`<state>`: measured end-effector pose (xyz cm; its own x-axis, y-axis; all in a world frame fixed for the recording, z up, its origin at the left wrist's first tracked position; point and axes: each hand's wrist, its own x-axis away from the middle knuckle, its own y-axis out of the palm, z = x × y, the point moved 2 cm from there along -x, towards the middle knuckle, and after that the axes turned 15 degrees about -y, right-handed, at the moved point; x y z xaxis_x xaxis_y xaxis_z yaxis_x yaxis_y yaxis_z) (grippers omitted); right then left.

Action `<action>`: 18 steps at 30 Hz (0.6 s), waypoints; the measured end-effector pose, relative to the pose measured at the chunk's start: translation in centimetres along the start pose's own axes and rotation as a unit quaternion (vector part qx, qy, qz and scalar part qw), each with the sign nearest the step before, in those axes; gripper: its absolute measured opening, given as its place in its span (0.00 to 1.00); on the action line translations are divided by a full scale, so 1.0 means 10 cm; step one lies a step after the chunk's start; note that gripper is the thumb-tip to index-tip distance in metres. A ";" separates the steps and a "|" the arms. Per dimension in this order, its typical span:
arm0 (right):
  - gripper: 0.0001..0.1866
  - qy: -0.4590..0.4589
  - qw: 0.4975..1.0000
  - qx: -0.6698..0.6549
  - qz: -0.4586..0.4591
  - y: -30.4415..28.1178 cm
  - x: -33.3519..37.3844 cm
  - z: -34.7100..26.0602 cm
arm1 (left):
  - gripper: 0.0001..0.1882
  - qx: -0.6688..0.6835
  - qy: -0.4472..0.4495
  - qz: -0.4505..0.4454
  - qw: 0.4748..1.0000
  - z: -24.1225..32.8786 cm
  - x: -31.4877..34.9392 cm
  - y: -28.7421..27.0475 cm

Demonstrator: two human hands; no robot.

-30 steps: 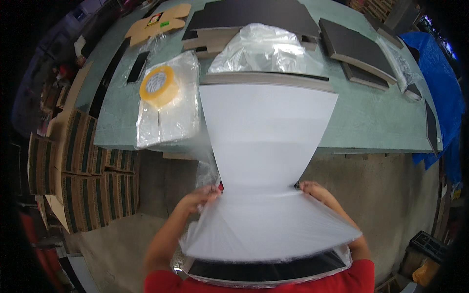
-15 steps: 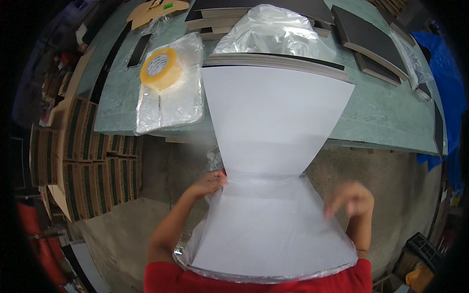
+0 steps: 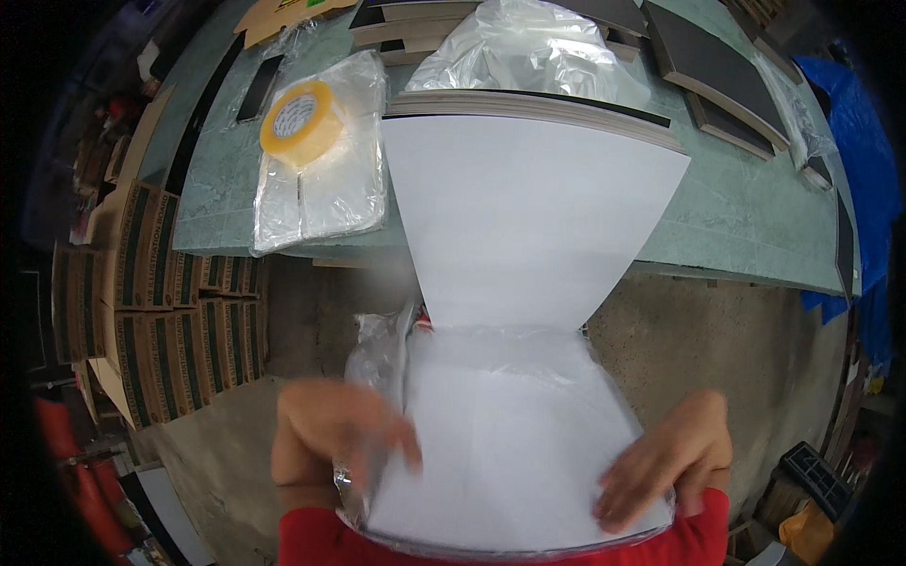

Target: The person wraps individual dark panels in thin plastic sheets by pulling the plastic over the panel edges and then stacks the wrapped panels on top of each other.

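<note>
A large white board in a clear plastic bag (image 3: 510,443) lies close against my body, its near edge at my red shirt. Beyond it, a stack of white boards with a black layer near the top (image 3: 538,208) overhangs the table's front edge. My left hand (image 3: 349,424) is over the bag's left edge, smeared by motion, so its grip is unclear. Resting at the bag's lower right is my right hand (image 3: 665,462), fingers extended over the plastic, holding nothing that I can see. Crumpled plastic (image 3: 377,349) bulges at the bag's left side.
On the green table (image 3: 746,226) sit a yellow tape roll (image 3: 300,123) on flat clear plastic bags (image 3: 326,208), a heap of clear plastic (image 3: 528,57) and black boards (image 3: 717,66). Cardboard boxes (image 3: 179,358) are stacked at left; a blue tarp (image 3: 854,170) hangs at right.
My left hand has come off the bag's upper left edge and moved nearer my body. My right hand has moved down onto the bag's lower right part.
</note>
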<state>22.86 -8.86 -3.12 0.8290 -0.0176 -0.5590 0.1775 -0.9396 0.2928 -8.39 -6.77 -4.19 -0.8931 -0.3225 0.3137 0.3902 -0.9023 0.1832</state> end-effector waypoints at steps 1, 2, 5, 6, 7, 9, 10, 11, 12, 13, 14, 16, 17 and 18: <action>0.23 0.024 0.998 -0.007 -0.063 0.03 -0.12 0.06 | 0.13 -0.009 0.046 -0.141 0.989 0.11 -0.01 0.18; 0.24 0.036 0.998 -0.043 -0.017 -0.03 -0.08 0.24 | 0.13 -0.085 -0.042 -0.272 0.958 0.11 -0.12 0.29; 0.26 0.234 0.958 0.095 0.135 -0.20 0.25 0.90 | 0.14 -0.044 -0.135 -0.011 0.990 -0.62 -0.67 0.21; 0.26 0.349 0.884 0.287 0.120 -0.19 0.43 1.23 | 0.14 -0.050 -0.215 0.053 0.974 -1.11 -0.80 0.10; 0.27 0.443 0.757 0.470 0.101 -0.22 0.59 1.47 | 0.13 -0.061 -0.290 0.117 0.948 -1.51 -0.91 -0.04; 0.29 0.424 0.773 0.455 0.121 -0.49 0.69 1.59 | 0.10 -0.203 -0.258 0.166 0.930 -1.59 -1.04 -0.29; 0.30 0.420 0.781 0.441 0.136 -0.55 0.61 1.53 | 0.09 -0.204 -0.212 0.189 0.937 -1.43 -1.12 -0.33; 0.28 0.383 0.813 0.408 0.162 -0.65 0.50 1.44 | 0.09 -0.202 -0.165 0.212 0.942 -1.23 -1.22 -0.36; 0.27 0.342 0.841 0.372 0.192 -0.79 0.18 1.20 | 0.09 -0.205 -0.116 0.242 0.941 -0.78 -1.29 -0.34; 0.25 0.299 0.864 0.339 0.221 -0.86 -0.07 1.04 | 0.10 -0.210 -0.064 0.272 0.937 -0.26 -1.28 -0.31; 0.23 0.207 0.882 0.307 0.292 -0.85 -0.10 0.91 | 0.12 -0.187 0.017 0.279 0.942 0.20 -1.33 -0.22; 0.19 0.050 0.880 0.237 0.408 -0.88 -0.29 0.75 | 0.16 -0.075 0.163 0.329 0.927 0.59 -1.17 -0.24; 0.18 0.024 0.869 0.211 0.447 -0.86 -0.33 0.64 | 0.17 0.000 0.214 0.369 0.904 0.66 -1.07 -0.27; 0.17 -0.002 0.856 0.184 0.483 -0.85 -0.37 0.52 | 0.19 0.077 0.263 0.407 0.871 0.69 -0.98 -0.30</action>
<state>15.52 -2.59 -7.57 0.4928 -0.8474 -0.1975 -0.7689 -0.5304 0.3570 0.73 1.05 -1.40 -0.2692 -0.9609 -0.0643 0.9317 -0.2767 0.2354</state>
